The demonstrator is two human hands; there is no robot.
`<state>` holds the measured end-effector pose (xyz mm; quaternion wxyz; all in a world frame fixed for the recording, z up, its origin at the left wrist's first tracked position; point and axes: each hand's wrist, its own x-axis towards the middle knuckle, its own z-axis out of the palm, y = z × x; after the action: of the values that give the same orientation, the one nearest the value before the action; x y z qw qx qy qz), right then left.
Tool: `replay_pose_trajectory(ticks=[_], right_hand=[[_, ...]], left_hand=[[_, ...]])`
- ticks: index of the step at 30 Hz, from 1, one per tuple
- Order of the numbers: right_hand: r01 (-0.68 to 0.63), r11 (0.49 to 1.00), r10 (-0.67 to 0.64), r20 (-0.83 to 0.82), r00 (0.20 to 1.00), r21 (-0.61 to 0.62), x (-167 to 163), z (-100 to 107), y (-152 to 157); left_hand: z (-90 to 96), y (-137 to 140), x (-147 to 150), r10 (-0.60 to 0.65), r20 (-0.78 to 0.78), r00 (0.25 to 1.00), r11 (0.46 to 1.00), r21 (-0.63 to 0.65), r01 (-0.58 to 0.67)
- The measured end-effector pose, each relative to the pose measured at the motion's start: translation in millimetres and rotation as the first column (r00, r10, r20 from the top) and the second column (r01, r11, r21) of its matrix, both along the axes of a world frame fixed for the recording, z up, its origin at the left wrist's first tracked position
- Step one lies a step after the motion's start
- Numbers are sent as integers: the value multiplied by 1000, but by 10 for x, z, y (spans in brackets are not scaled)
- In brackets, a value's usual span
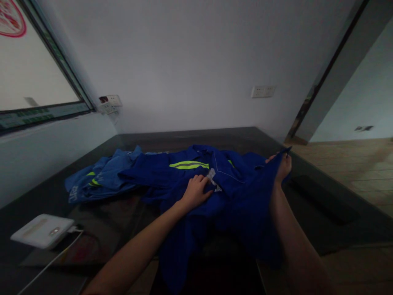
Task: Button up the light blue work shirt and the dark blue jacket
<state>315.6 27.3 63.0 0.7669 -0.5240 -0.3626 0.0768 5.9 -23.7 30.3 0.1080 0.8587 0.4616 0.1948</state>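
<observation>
A dark blue work jacket (187, 180) with yellow-green reflective strips lies spread over the dark table, its lower part hanging over the front edge. My left hand (197, 189) rests on the front of the jacket with its fingers stretched out, beside a whitish patch (211, 175). My right hand (283, 166) grips an edge of the jacket and holds that side raised above the table. Part of the right hand is hidden behind the cloth. Folded lighter blue clothing (107, 176) with reflective strips lies left of the jacket, touching its sleeve.
A white power bank or similar box (43, 231) with a white cable sits at the table's left front. A dark flat object (322, 198) lies at the right. Behind the table (245, 137) stands a wall with sockets (263, 91); a window frame is at left.
</observation>
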Motion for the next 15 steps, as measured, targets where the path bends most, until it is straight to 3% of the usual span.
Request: replay_pose_trajectory(ticks=[2, 3, 5, 7, 8, 10, 15], right_hand=[[-115, 989, 117, 13, 993, -91, -127, -83, 49], [-202, 961, 222, 92, 971, -191, -248, -146, 73], [-273, 829, 475, 356, 805, -488, -529, -300, 114], [-141, 680, 650, 503, 570, -719, -764, -455, 137], [-91, 649, 674, 516, 528, -755, -840, -518, 142], [-40, 630, 680, 526, 511, -775, -907, -601, 144], [-12, 648, 662, 555, 504, -761, -846, -623, 133]], left_hand=[[-51, 4, 10, 5, -13, 1000, 995, 99, -4], [-83, 14, 14, 11, -34, 999, 995, 98, -8], [-143, 41, 20, 29, -84, 996, 999, 27, -27], [-178, 69, 23, 52, -118, 992, 997, -47, -58], [-182, 81, 24, 60, -125, 990, 996, -63, -68], [-169, 97, 19, 68, -122, 990, 996, -48, -74], [-89, 175, -56, 80, -56, 995, 997, -3, -80]])
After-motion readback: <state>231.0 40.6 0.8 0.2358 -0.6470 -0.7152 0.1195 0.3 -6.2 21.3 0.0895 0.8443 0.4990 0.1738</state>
